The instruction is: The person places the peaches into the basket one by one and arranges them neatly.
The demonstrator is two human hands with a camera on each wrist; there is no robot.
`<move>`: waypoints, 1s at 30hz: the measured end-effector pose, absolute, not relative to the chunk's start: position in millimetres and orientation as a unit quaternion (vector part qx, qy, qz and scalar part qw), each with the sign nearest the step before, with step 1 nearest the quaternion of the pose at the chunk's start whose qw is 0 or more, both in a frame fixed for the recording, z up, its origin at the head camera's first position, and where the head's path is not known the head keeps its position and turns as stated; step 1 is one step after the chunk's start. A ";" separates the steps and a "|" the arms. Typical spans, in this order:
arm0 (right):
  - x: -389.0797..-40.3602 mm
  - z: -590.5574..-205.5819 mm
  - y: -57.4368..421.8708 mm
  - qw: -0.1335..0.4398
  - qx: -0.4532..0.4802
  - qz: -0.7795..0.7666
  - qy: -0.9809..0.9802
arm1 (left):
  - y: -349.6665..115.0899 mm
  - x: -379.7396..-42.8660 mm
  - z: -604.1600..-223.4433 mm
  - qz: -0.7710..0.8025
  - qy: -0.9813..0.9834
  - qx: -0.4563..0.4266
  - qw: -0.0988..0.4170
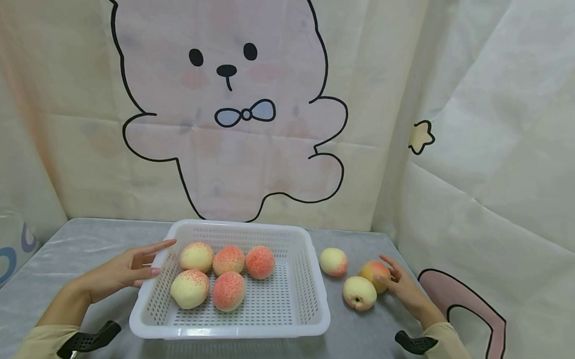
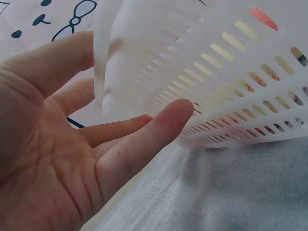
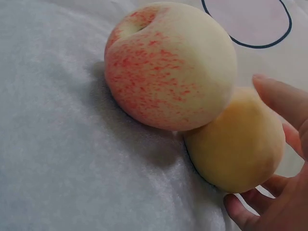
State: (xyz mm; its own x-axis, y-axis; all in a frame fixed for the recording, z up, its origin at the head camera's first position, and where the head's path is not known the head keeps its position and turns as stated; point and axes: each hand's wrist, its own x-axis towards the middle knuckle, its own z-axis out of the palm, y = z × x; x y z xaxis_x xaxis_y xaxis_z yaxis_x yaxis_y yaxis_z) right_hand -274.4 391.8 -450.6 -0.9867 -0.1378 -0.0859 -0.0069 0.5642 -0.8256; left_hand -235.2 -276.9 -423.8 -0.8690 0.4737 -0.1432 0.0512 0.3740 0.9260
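Note:
My left hand (image 1: 119, 271) is at the left side of a white plastic basket (image 1: 228, 332), touching its rim. In the left wrist view, its thumb (image 2: 163, 120) lies along the outer slotted wall and the fingers extend past the edge. My right hand (image 1: 408, 294) has its thumb and fingers around an orange-yellow peach (image 1: 374, 271) on the table. The right wrist view shows the thumb at this peach's (image 3: 240, 144) lower edge and the index finger at its top. Touching that peach is a pale peach with red speckles (image 3: 168, 67).
Several red and yellow peaches (image 1: 228, 291) sit in the left and middle of the basket. Right of it lie a pale peach (image 1: 333, 261) and another (image 1: 359, 293), on a grey cloth-covered table (image 1: 357, 346). Printed curtains (image 1: 361, 172) enclose the back and sides.

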 end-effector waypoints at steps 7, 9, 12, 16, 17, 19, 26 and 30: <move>-276.9 -456.1 395.3 0.103 -0.030 -0.490 0.865 | -277.3 -235.1 -423.0 0.537 0.803 0.166 0.201; -277.4 -456.8 395.4 0.106 -0.031 -0.491 0.864 | -277.5 -235.2 -423.5 0.537 0.801 0.168 0.204; -277.8 -455.7 394.3 0.102 -0.024 -0.498 0.861 | -277.3 -235.7 -424.3 0.535 0.802 0.167 0.205; -278.5 -450.7 393.4 0.092 -0.025 -0.496 0.863 | -276.4 -237.1 -424.9 0.535 0.806 0.159 0.200; -278.2 -449.0 393.3 0.089 -0.022 -0.497 0.863 | -276.3 -237.4 -425.0 0.535 0.806 0.158 0.200; -277.7 -445.0 394.2 0.084 -0.024 -0.490 0.867 | -276.2 -237.7 -425.2 0.533 0.807 0.156 0.198; -275.8 -428.4 398.2 0.057 -0.029 -0.478 0.876 | -277.6 -236.2 -425.1 0.528 0.813 0.149 0.198; -274.8 -418.7 397.4 0.037 -0.031 -0.475 0.878 | -277.7 -236.5 -426.0 0.531 0.809 0.154 0.198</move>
State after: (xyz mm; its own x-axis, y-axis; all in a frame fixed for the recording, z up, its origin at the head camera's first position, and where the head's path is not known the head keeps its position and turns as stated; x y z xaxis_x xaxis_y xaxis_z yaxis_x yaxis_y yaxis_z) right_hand -274.8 397.4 -418.7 -0.9953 -0.0899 -0.0351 -0.0198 0.5459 -0.8376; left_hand -236.5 -277.7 -426.0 -0.8741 0.4595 -0.1572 0.0385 0.3881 0.9208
